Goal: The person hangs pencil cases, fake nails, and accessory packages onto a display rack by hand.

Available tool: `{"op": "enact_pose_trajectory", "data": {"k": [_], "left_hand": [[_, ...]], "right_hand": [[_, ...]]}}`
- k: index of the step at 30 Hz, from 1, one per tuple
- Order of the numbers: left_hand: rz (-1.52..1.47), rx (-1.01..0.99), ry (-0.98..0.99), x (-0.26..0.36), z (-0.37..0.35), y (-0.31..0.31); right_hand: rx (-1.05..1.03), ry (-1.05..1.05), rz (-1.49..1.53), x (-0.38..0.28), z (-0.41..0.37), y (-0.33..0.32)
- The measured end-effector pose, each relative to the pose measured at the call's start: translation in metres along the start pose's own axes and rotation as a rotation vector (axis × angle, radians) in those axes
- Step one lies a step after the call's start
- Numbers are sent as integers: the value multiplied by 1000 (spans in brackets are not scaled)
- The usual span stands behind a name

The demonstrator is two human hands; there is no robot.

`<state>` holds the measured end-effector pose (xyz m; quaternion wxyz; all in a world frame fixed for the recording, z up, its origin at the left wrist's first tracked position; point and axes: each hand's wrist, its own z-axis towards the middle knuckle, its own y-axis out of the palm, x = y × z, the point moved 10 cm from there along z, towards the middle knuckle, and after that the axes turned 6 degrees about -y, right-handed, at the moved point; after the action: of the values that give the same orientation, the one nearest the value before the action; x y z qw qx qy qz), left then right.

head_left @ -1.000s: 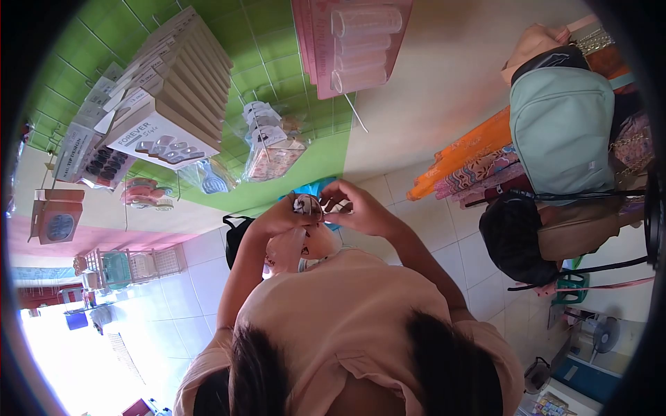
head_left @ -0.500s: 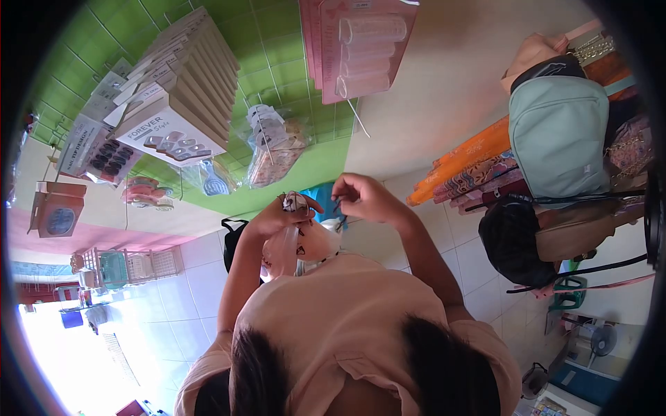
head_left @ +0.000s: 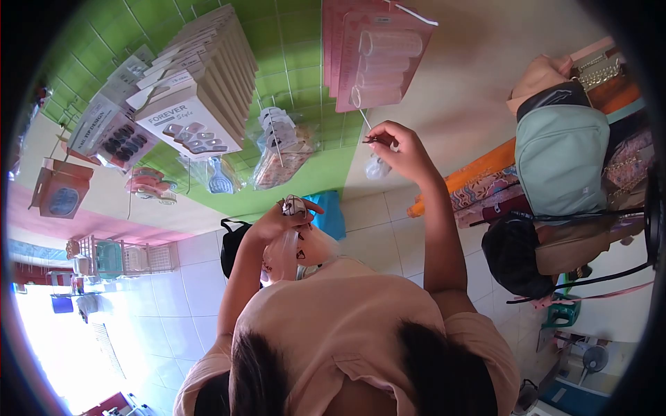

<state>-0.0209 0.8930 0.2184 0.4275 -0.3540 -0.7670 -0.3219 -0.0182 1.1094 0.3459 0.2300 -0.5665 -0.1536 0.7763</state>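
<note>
My left hand [head_left: 291,215] is closed near the middle of the view, around a small white-and-dark item [head_left: 294,204] at its fingers. A translucent plastic bag [head_left: 281,258] with dark printing hangs below that hand. My right hand [head_left: 388,144] is raised higher and to the right, pinching a small dark piece. Beneath its fingers hangs a small clear packet [head_left: 377,168] with whitish contents. The tip of a white metal hook [head_left: 365,119], which carries pink cards [head_left: 388,62], is close to my right fingertips.
Boxed nail sets [head_left: 191,125] hang from a green grid wall [head_left: 298,41] at upper left, beside bagged hair goods [head_left: 284,156]. A blue bag [head_left: 329,215] is behind my left hand. On the right hang a mint backpack [head_left: 560,149] and a black cap [head_left: 515,255].
My right hand has moved up and to the right, away from my left hand, with the small packet. My left hand has stayed nearly in place. The view has shifted slightly.
</note>
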Motion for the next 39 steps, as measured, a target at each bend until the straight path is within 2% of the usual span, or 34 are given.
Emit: {"op": "enact_pose_trajectory", "data": {"k": [3,8,11,18,24,27,28,29,30,31,32,33,35,37,39], "left_hand": [[-19,1,21,-1,-1,-2],[-16,6,37,-1,-5,-3],[-25,4,55,3,-6,-5],[-102,57,125,19,-10,-14],[-253,52,218,12,-5,-25],[-332,63,225,3,-1,-27],[-350,59,235,-6,5,-31],[-369,54,245,-12,10,-33],[-424,90,219,-19,12,-36],[-479,126,195,-25,14,-38],[-534,163,171,-32,16,-41],[-552,176,127,-39,20,-43],[-586,202,27,-55,25,-48],[-672,192,-42,-64,31,-43],[-700,208,-97,-68,38,-39]], "right_hand": [[18,86,312,42,12,4],[64,67,365,80,43,17],[135,12,556,87,63,21],[243,31,645,96,70,25],[468,122,660,110,49,13],[623,290,717,135,21,8],[680,381,611,152,2,12],[671,375,558,164,-13,26],[582,459,300,160,-32,42],[569,379,341,157,-47,69],[465,334,262,118,-58,90],[356,333,376,103,-70,120],[152,117,266,35,-79,149],[-156,53,-35,-20,-77,164],[-158,72,-171,-28,-76,173]]}}
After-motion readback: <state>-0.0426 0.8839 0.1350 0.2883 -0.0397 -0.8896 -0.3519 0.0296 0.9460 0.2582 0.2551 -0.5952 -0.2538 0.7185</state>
